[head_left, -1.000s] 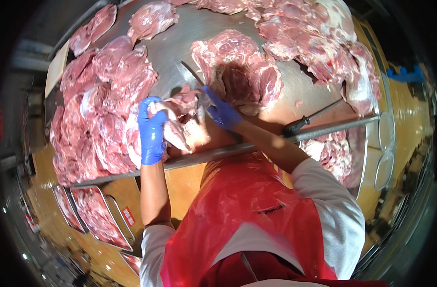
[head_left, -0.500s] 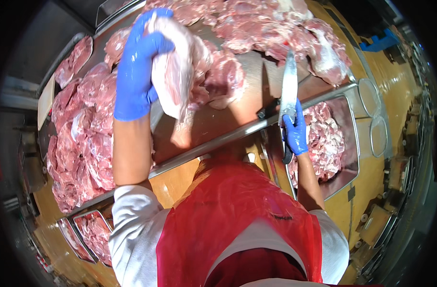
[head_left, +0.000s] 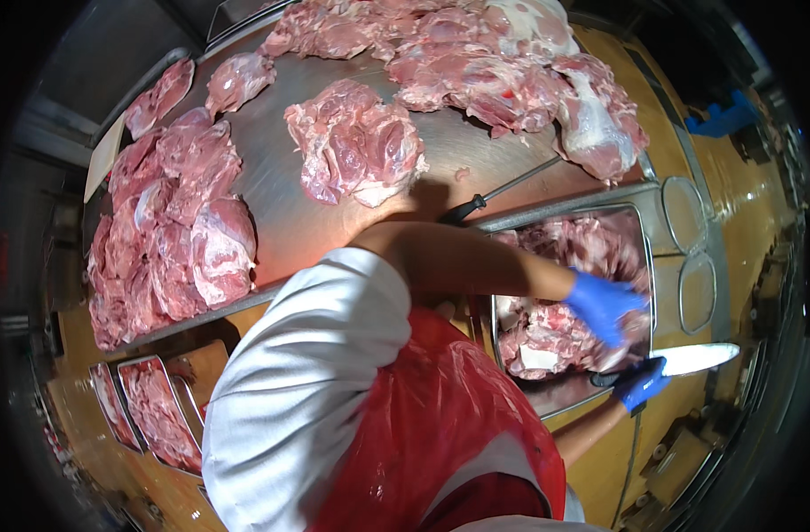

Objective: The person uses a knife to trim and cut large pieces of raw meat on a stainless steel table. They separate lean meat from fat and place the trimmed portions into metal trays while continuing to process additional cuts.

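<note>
My left arm reaches across to the right, and my blue-gloved left hand (head_left: 605, 307) is over a metal tub (head_left: 651, 266) of meat trimmings (head_left: 556, 332). Its fingers look stretched apart, slightly blurred, with no piece visibly gripped. Beside the tub's near right corner, my gloved right hand (head_left: 643, 383) is closed around the dark handle of a knife (head_left: 698, 358), its broad blade pointing right. On the metal table (head_left: 272, 168), a spread piece of raw meat (head_left: 356, 142) lies by itself in the middle. A sharpening steel (head_left: 511, 186) with a black handle lies near the table's front edge.
Raw meat pieces pile up at the table's left (head_left: 170, 230) and along its far side (head_left: 467, 66). Two wire hoops (head_left: 684, 213) hang right of the tub. More meat-filled trays (head_left: 157, 412) stand below at the left, and a blue object (head_left: 723, 115) lies far right.
My left hand has swung from the table to the tub and no longer holds the pale-skinned piece. My right hand has moved nearer and right, turning the knife from pointing away to pointing right.
</note>
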`<state>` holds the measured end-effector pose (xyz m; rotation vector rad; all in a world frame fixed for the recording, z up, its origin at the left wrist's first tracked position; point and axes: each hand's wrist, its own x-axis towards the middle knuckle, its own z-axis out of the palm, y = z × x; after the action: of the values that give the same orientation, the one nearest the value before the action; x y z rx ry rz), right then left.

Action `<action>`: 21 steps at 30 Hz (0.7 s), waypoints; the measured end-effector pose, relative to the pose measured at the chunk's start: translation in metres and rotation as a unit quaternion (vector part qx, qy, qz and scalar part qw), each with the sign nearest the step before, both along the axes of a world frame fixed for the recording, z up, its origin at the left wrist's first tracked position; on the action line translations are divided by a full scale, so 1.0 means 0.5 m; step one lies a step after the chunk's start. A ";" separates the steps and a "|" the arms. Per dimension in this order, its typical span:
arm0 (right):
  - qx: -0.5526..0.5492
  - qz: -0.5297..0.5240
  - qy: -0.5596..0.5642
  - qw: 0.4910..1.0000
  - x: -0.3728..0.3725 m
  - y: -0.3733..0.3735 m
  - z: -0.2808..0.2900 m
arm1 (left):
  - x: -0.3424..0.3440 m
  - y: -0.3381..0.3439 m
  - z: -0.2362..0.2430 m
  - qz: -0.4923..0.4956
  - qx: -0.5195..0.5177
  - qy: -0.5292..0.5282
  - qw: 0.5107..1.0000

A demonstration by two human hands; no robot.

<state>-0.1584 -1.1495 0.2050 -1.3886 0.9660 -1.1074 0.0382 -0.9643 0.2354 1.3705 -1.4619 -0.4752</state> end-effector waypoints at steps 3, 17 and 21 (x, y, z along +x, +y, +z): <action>0.045 0.037 0.039 0.998 0.019 -0.039 -0.003 | 0.075 0.194 -0.134 0.101 0.068 0.022 0.992; -0.055 0.677 0.160 0.716 0.899 0.635 -0.221 | 0.286 0.851 -0.480 0.760 0.024 0.135 0.635; 0.105 0.699 0.135 0.695 0.965 0.787 -0.270 | 0.242 0.794 -0.447 0.732 0.080 0.088 0.671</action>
<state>0.3240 -0.7562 0.0698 -1.5464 -0.0102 0.3787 0.1593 -0.5675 0.0120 2.0614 0.1695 0.3515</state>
